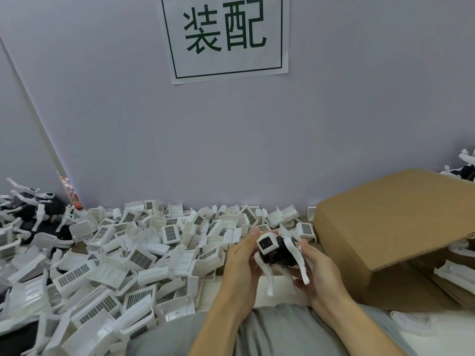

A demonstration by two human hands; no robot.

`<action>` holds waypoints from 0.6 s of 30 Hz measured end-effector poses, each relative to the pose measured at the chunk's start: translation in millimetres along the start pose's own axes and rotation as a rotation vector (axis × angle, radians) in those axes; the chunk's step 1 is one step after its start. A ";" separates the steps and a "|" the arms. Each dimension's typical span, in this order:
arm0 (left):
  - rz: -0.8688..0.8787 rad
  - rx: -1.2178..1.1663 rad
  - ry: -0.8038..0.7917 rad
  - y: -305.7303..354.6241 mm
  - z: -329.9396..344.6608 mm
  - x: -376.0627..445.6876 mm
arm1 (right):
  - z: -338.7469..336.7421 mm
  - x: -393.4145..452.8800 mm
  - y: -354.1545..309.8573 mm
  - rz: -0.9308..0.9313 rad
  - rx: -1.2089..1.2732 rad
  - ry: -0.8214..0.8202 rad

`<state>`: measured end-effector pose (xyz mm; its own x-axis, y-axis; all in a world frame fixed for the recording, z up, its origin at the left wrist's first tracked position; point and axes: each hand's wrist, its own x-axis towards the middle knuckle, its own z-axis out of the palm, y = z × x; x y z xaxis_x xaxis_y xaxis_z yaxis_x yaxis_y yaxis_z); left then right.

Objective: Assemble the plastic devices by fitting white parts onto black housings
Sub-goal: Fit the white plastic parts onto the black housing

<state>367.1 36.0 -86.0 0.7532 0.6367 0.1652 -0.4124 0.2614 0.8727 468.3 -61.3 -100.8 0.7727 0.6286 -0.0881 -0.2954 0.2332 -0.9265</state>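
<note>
Both my hands hold one plastic device point(276, 251) just above the table's near edge. It is a black housing with a white face part on its left end and white legs hanging down. My left hand point(241, 260) grips the white face end, fingers curled round it. My right hand point(317, 272) holds the black body and a white leg from the right side. A large heap of loose white parts point(133, 253), many with dark grilles, covers the table to the left.
A tilted brown cardboard box point(390, 235) stands at the right, close to my right hand. Assembled black-and-white devices point(30, 209) lie at the far left and more at the far right point(462, 170). A grey wall with a paper sign point(226, 37) rises behind.
</note>
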 end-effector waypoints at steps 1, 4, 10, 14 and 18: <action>0.005 -0.004 0.004 0.6 1.0 -0.4 | 0.4 -0.3 -0.4 -0.006 -0.003 0.007; 0.022 -0.002 0.022 0.4 1.1 -0.2 | 1.3 0.1 -0.6 -0.069 0.006 0.059; -0.031 -0.001 0.148 -1.2 -1.4 1.4 | 2.5 -8.9 -3.2 -0.361 -0.046 0.185; -0.009 0.184 0.176 -6.4 -1.9 2.1 | 5.2 -14.1 -1.9 -0.524 -0.138 0.150; 0.003 0.195 0.210 -8.7 -2.9 1.8 | 5.8 -14.4 -2.0 -0.576 -0.187 0.151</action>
<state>370.6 36.9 -94.6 0.6212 0.7788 0.0865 -0.2925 0.1281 0.9477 454.5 -66.5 -95.5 0.8536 0.3253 0.4068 0.2854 0.3612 -0.8877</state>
